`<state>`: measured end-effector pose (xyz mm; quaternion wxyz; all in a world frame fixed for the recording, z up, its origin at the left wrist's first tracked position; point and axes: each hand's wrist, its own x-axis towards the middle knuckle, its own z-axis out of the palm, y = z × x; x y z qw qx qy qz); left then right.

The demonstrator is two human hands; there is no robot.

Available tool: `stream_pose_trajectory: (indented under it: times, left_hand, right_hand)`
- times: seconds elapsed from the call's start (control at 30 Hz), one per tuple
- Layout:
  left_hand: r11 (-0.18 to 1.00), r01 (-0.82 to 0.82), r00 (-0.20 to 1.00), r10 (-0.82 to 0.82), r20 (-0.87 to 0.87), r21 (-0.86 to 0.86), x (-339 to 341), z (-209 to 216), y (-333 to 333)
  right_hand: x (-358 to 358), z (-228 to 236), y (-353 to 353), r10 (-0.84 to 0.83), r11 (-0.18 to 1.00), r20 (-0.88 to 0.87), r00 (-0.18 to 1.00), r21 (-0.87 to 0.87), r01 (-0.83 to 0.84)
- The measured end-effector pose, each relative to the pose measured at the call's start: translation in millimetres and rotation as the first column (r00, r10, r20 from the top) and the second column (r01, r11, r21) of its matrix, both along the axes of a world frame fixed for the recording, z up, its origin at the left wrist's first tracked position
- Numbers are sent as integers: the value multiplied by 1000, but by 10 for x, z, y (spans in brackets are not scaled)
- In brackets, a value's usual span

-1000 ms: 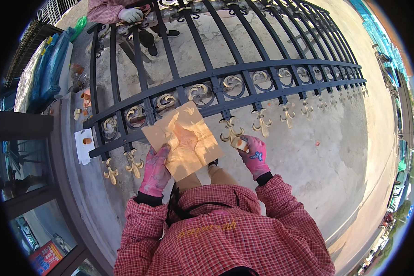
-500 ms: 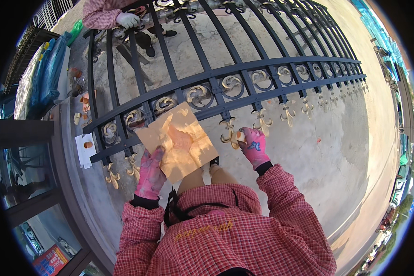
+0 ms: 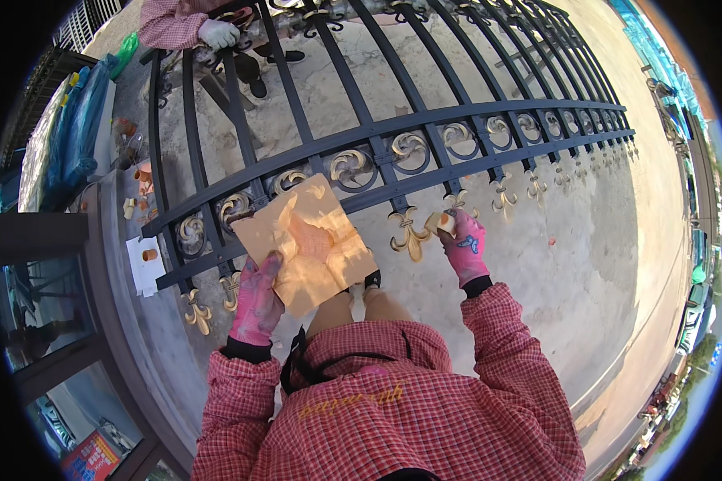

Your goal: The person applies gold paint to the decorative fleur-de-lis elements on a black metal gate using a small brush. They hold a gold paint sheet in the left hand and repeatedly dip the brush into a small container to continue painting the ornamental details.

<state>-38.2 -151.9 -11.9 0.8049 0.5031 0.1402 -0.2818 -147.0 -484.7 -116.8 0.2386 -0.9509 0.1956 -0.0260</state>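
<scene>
My left hand (image 3: 257, 303), in a pink glove, grips the lower left edge of a square cardboard piece (image 3: 346, 268) with a gold-orange paint smear across its middle. In my right hand (image 3: 465, 248), also pink-gloved, a small cream sponge (image 3: 435, 224) with an orange patch is pinched. The sponge is just right of a gold fleur-de-lis finial (image 3: 409, 235) and close below another finial (image 3: 455, 200), partly hidden by the hand; whether it touches either I cannot tell. Both finials hang from the near rail of a dark metal fence panel (image 3: 317, 150).
Across the panel, a person's grey-gloved hand (image 3: 218, 34) rests by the bars. At left are a white sheet (image 3: 142, 272) with a small brown cup (image 3: 150, 255) on it, scattered bits, and blue-wrapped bundles (image 3: 76, 132). A dark-framed glass structure (image 3: 48, 321) stands at lower left.
My right hand has moved right and slightly away from me with the sponge, leaving the nearer finial fully in sight. The cardboard stays in my left hand, nearly unmoved.
</scene>
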Motion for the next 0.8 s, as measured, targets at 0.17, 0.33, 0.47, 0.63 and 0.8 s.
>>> stream_pose_trajectory:
  times: [0.17,0.33,0.47,0.63,0.8]
  left_hand:
    - [1000,-6,1000,6,1,-12,52,-45,46]
    - [1000,28,1000,-28,-6,6,104,-79,97]
    - [1000,16,999,-17,-29,-15,95,-31,132]
    - [999,42,998,-41,54,-27,149,-95,214]
    - [1000,10,1000,-10,6,-3,164,-4,216]
  right_hand:
    - [24,-35,324,143,990,-1,990,-9,-143]
    - [164,-18,419,309,949,-36,950,-53,-310]
    - [246,51,457,385,920,-86,919,-41,-389]
    - [261,121,447,175,983,45,984,-67,-171]
    - [115,-46,410,63,998,3,998,-17,-63]
